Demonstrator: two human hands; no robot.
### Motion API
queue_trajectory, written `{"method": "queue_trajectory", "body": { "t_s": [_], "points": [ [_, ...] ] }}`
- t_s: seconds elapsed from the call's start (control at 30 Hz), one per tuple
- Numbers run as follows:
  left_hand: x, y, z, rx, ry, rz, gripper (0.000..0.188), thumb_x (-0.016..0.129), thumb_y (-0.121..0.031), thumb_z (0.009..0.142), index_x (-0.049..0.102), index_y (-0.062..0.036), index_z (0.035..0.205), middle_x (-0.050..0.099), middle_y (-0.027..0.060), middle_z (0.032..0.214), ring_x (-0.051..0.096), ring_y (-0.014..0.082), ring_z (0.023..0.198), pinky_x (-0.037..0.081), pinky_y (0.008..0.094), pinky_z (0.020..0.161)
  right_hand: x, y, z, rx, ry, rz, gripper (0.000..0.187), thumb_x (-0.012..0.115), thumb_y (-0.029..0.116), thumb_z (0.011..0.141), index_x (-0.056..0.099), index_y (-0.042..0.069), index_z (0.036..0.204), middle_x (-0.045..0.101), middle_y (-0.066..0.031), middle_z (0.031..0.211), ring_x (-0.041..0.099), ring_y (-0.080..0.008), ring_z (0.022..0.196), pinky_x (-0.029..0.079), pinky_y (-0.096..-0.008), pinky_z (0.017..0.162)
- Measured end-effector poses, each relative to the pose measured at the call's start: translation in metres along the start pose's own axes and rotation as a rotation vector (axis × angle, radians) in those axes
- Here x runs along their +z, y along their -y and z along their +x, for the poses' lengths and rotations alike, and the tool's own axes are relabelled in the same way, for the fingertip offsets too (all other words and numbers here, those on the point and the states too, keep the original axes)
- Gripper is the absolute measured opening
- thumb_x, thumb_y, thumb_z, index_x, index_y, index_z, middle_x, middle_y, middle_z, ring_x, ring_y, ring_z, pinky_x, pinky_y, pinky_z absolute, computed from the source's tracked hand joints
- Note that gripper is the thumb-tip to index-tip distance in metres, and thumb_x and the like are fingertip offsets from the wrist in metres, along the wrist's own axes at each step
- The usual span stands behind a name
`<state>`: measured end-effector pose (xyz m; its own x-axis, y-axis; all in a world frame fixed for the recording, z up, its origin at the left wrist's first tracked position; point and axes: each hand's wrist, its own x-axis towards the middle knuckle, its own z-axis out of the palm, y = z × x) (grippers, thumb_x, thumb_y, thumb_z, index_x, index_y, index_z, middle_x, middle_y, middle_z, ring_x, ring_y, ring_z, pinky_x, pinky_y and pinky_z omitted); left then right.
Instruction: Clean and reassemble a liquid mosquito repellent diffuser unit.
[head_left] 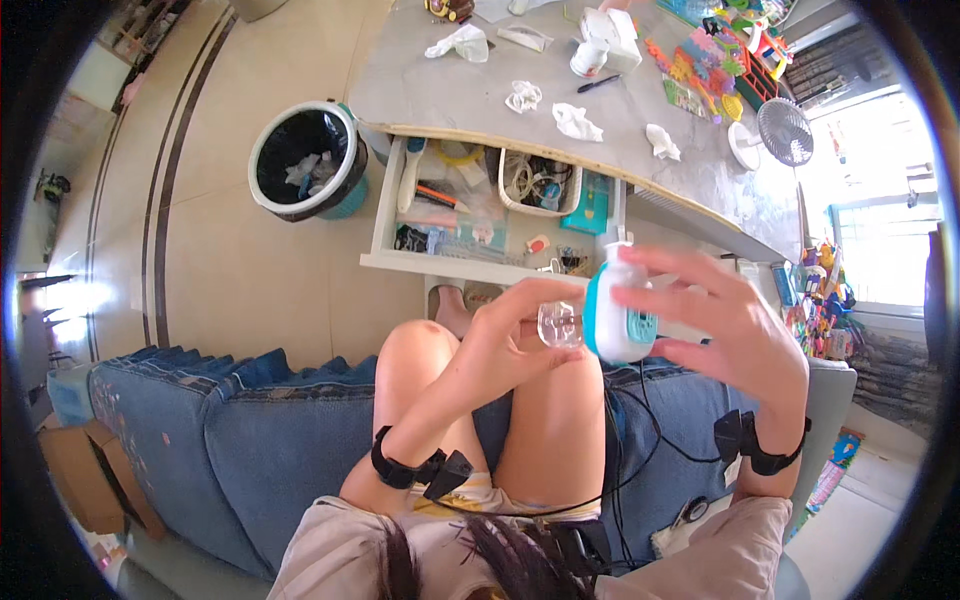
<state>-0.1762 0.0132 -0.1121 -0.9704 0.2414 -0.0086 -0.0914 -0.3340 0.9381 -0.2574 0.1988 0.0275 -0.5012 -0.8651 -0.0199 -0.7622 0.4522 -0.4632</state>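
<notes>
Over my lap, my left hand (505, 335) pinches a small clear refill bottle (558, 327) between thumb and fingers. A thin stick at its neck points toward a white and teal plug-in liquid vaporizer (622, 312). My right hand (715, 310), smeared by motion, has its fingers and thumb around the vaporizer. The vaporizer's plug end points up, away from me. Bottle and vaporizer are side by side; I cannot tell whether they touch.
An open drawer (375, 262) in front holds a white basket (540, 211) of cables and several small items. The grey table (455, 105) carries crumpled tissues (577, 122), toys and a small fan (784, 131). A lined bin (345, 200) stands left. Black cables (640, 440) run beside my legs.
</notes>
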Motion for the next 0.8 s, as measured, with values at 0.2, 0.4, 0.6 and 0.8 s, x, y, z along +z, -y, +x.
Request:
{"method": "queue_trajectory", "body": {
  "t_s": [0.2,0.4,0.6,0.8],
  "points": [
    [-0.001,0.0,0.0,-0.025,-0.017,0.011,0.056,0.071,0.004,0.071,0.046,0.0013,0.121,0.053,0.0075,0.117,0.052,0.0133,0.106,0.046,0.026,0.087,-0.004,0.004,0.0,0.228,-0.041,-0.029,0.06,0.08,0.026,0.053,0.06,0.007,0.106,0.061,-0.0094,0.093,0.06,-0.0266,0.081,0.049,-0.0341,0.069],
    [-0.006,0.008,0.001,-0.045,0.011,-0.101,0.06,0.073,0.002,0.07,0.044,0.0012,0.122,0.053,0.0104,0.117,0.05,0.0139,0.107,0.046,0.0288,0.088,-0.004,-0.003,-0.001,0.217,-0.185,0.066,0.058,0.08,0.025,0.057,0.06,0.006,0.108,0.062,-0.0088,0.089,0.058,-0.0201,0.074,0.047,-0.0295,0.065],
    [-0.026,0.014,0.01,0.029,-0.082,-0.252,0.069,0.064,0.005,0.076,0.027,-0.0036,0.134,0.044,0.0092,0.124,0.051,0.0156,0.104,0.046,0.0283,0.087,0.022,-0.042,0.025,0.367,-0.388,0.163,0.037,0.071,0.01,0.072,0.06,0.007,0.108,0.062,-0.0063,0.088,0.057,-0.0129,0.072,0.047,-0.0257,0.064],
    [-0.07,0.006,0.017,0.162,-0.342,-0.382,0.086,0.069,-0.009,0.072,0.016,-0.0107,0.14,0.045,0.0137,0.125,0.056,0.0271,0.099,0.051,0.0396,0.082,0.076,-0.101,0.112,0.392,-0.457,0.215,0.035,0.064,0.012,0.078,0.058,0.008,0.112,0.061,-0.0096,0.099,0.06,-0.0207,0.083,0.048,-0.0318,0.071]
  ]
}}
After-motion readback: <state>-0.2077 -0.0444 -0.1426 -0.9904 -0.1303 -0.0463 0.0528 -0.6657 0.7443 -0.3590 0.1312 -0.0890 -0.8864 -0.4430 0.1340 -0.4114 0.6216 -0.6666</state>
